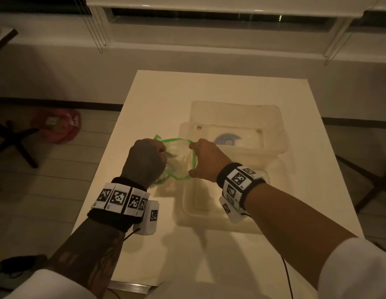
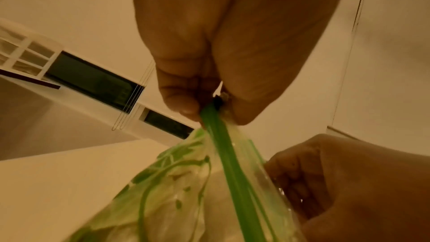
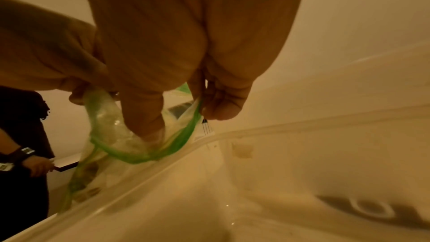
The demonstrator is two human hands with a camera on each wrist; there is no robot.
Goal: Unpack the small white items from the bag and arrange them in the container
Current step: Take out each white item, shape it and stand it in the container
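A clear zip bag with a green rim is held open above the white table, just left of a clear plastic container. My left hand pinches the green zip strip on the bag's left side. On the right side my right hand grips the rim, with the thumb inside the mouth and the fingers outside. Pale contents in the bag are too blurred to make out. A tiny dark part with thin metal legs shows by my right fingers.
A second clear tub or lid lies behind the container, with a blue round mark under it. On the floor to the left are a pink bag and a black chair base. Another person's hand appears at the left.
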